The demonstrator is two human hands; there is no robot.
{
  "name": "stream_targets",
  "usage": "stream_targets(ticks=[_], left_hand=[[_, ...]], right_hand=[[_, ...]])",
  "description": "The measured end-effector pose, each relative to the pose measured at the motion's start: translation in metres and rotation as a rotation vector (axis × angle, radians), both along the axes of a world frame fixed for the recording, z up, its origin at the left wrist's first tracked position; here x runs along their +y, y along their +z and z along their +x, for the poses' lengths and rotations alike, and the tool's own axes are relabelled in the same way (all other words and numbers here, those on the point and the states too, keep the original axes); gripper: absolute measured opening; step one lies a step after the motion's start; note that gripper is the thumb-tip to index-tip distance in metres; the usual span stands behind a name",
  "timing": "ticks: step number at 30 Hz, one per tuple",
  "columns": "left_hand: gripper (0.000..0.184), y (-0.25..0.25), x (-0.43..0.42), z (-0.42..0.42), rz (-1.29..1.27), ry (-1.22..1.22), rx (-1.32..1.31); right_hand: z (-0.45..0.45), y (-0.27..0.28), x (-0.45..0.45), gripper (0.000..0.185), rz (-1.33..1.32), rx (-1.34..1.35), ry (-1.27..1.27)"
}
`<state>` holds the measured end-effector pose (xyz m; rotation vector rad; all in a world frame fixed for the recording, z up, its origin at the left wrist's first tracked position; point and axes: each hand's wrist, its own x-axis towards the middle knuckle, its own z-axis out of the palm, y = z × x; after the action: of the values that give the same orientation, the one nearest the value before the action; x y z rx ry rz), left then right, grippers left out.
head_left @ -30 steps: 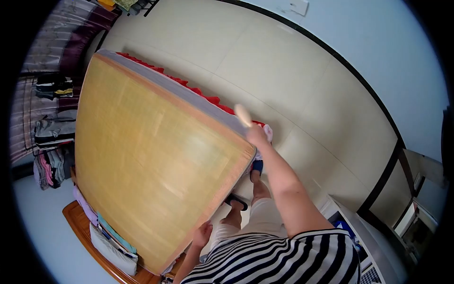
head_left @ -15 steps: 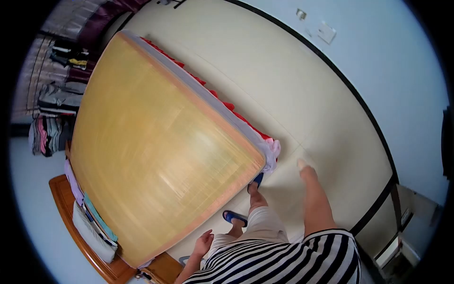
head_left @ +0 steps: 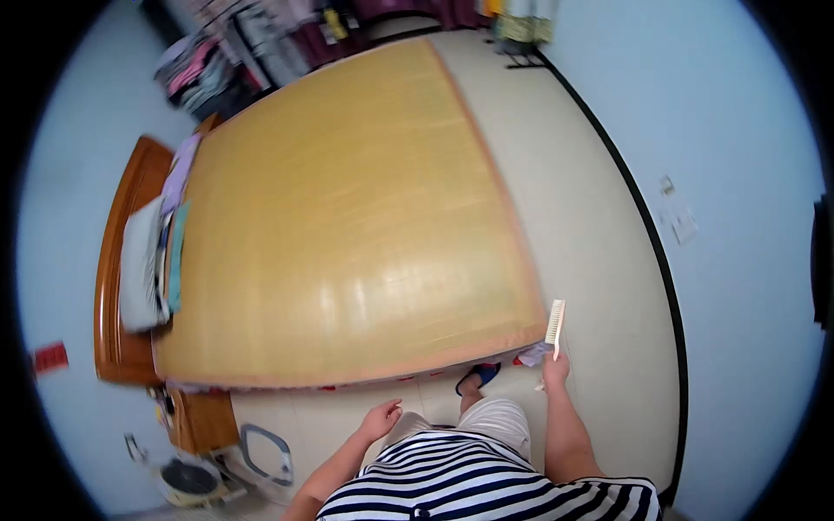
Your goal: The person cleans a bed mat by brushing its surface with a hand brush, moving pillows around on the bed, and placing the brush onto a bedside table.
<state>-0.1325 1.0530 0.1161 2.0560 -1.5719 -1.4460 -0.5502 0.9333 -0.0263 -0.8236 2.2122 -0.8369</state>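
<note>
My right hand (head_left: 557,372) is closed around the handle of a cream bed brush (head_left: 555,323). The brush is upright in view, its bristles facing left, close to the bed's near right corner. Empty, my left hand (head_left: 382,418) hangs in front of the bed's near edge with its fingers apart and slightly bent. Across the bed (head_left: 347,226) lies a smooth yellow mat with a pinkish border. A bit of lilac cloth (head_left: 532,354) hangs below that corner.
A wooden headboard (head_left: 109,286) stands at the left, with a grey pillow (head_left: 142,265) against it. Near it are a wooden nightstand (head_left: 204,423) and a grey ring-shaped frame (head_left: 267,453). Clothes (head_left: 200,74) are piled at the far left. Pale floor (head_left: 599,286) runs along the right wall.
My view has turned, so the bed now lies straight ahead with its near edge across. The brush in my right hand has come into clear sight; my left hand's fingers have loosened.
</note>
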Motion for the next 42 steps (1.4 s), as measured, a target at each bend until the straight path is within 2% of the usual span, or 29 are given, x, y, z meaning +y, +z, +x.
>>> stream_targets(ticks=[2, 4, 5, 8, 9, 12, 14, 16, 18, 21, 23, 24, 26, 27, 29, 32, 33, 34, 36, 37, 38, 39, 40, 41, 42], left_hand=[[0.04, -0.005, 0.037, 0.02, -0.008, 0.099, -0.009], [0.041, -0.028, 0.094, 0.053, -0.052, 0.21, -0.036], [0.041, -0.027, 0.121, 0.063, 0.003, 0.263, -0.071], [0.042, -0.022, 0.215, 0.099, 0.097, 0.414, -0.135], [0.042, -0.025, 0.249, 0.115, 0.136, 0.459, -0.177], [0.041, -0.036, 0.354, 0.139, 0.221, 0.64, -0.241], [0.04, -0.037, 0.4, 0.136, 0.262, 0.775, -0.258], [0.04, -0.026, 0.432, 0.137, 0.286, 0.963, -0.282], [0.038, -0.045, 0.46, 0.123, 0.215, 1.102, -0.271], [0.035, -0.087, 0.476, 0.099, 0.188, 1.273, -0.082], [0.033, -0.065, 0.453, 0.094, 0.377, 1.281, 0.157], [0.034, -0.076, 0.45, 0.092, 0.4, 1.236, 0.197], [0.037, -0.099, 0.442, 0.08, 0.175, 1.134, -0.058], [0.037, -0.092, 0.435, 0.09, 0.169, 1.164, -0.06], [0.041, -0.032, 0.414, 0.117, 0.167, 1.134, 0.146], [0.042, -0.075, 0.423, 0.149, 0.262, 1.25, 0.067], [0.042, -0.095, 0.435, 0.161, 0.179, 1.136, -0.102], [0.042, -0.077, 0.429, 0.184, 0.176, 1.157, -0.105], [0.041, -0.043, 0.42, 0.233, 0.271, 1.385, -0.087], [0.041, -0.045, 0.415, 0.251, 0.273, 1.404, -0.086], [0.04, -0.053, 0.413, 0.269, 0.14, 1.545, -0.142], [0.039, -0.055, 0.412, 0.281, 0.01, 1.679, -0.197], [0.039, -0.043, 0.404, 0.296, 0.025, 1.696, -0.189], [0.038, -0.035, 0.391, 0.312, -0.024, 1.744, -0.106], [0.037, -0.024, 0.378, 0.326, -0.082, 1.79, -0.023]], right_hand=[[0.023, 0.014, -0.008, 0.015, -0.065, 0.092, 0.153], [0.06, 0.077, -0.006, 0.014, 0.061, -0.342, 0.073], [0.068, 0.062, -0.001, 0.014, -0.019, -0.328, 0.176], [0.125, 0.101, 0.023, 0.016, 0.059, -0.34, 0.32], [0.122, 0.019, 0.019, 0.019, -0.054, -0.088, 0.387], [0.211, 0.082, 0.048, 0.022, -0.051, 0.0, 0.586], [0.26, 0.092, 0.057, 0.021, -0.046, 0.069, 0.723], [0.313, 0.107, 0.063, 0.023, 0.029, 0.024, 0.893], [0.352, 0.095, 0.058, 0.023, 0.008, -0.074, 0.941], [0.417, 0.113, 0.05, 0.018, -0.062, -0.146, 1.132], [0.457, 0.113, 0.044, 0.017, -0.048, -0.156, 1.153], [0.477, 0.112, 0.043, 0.017, -0.053, -0.154, 1.184], [0.516, 0.105, 0.044, 0.013, -0.086, -0.18, 1.23], [0.536, 0.089, 0.043, 0.013, -0.091, -0.186, 1.259], [0.575, 0.054, 0.036, 0.013, -0.191, -0.08, 1.383], [0.643, 0.063, 0.045, 0.014, -0.066, -0.072, 1.497], [0.667, 0.066, 0.048, 0.016, -0.061, -0.113, 1.54], [0.693, 0.075, 0.052, 0.018, -0.052, -0.077, 1.579], [0.741, 0.095, 0.057, 0.019, -0.149, -0.034, 1.727], [0.763, 0.085, 0.05, 0.022, -0.208, -0.012, 1.814], [0.791, 0.084, 0.047, 0.022, -0.211, -0.017, 1.833], [0.814, 0.084, 0.046, 0.024, -0.111, -0.033, 1.861], [0.831, 0.081, 0.045, 0.027, -0.001, -0.04, 1.884], [0.851, 0.072, 0.041, 0.032, -0.071, -0.003, 1.965], [0.871, 0.104, 0.051, 0.03, 0.041, -0.034, 1.944]])
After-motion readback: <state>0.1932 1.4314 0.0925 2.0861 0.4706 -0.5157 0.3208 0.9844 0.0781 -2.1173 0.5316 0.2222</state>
